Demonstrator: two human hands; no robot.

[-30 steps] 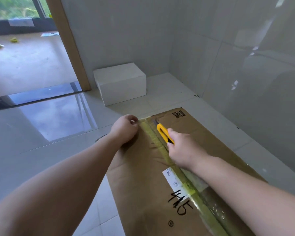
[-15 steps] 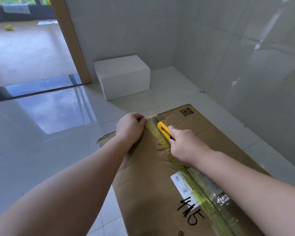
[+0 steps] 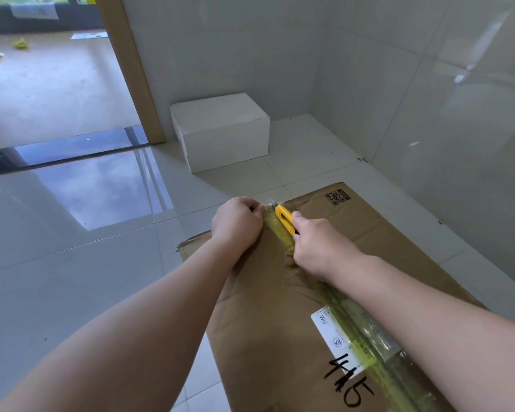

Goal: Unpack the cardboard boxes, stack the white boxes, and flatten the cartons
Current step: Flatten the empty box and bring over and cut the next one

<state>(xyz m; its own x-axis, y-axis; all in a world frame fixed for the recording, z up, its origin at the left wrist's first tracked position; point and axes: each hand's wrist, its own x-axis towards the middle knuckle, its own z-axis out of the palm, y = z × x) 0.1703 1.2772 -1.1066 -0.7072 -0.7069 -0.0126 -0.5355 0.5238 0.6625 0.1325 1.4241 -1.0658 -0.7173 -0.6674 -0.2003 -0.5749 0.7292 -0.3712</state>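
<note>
A large brown cardboard box (image 3: 280, 337) lies on the glossy tiled floor (image 3: 72, 278), running from the bottom right of the view up toward the corner of the room, its top face sealed along the middle by a strip of yellowish clear tape (image 3: 366, 343). The left hand (image 3: 238, 224) sits at the far end of the box, just left of the tape line, its fingers curled under in a fist against the cardboard; whether that grip pinches the flap edge or only presses down cannot be told. The right hand (image 3: 318, 248) is just beside it on the other side of the seam, its grip grasping a yellow box cutter (image 3: 284, 218) whose tip points away from the person and rests on the tape near the far edge of the box. The two hands are close together, with only the tape strip between them. A white label (image 3: 327, 331) is stuck across the seam nearer the person, and black handwritten marks (image 3: 348, 385) sit below it. A printed code square (image 3: 336, 198) shows at the far right corner of the top face. Beyond the cardboard box, well apart from it, a single white box (image 3: 223, 132) stands on the floor against the grey wall (image 3: 220, 49), right beside a wooden door frame (image 3: 128, 66).
</note>
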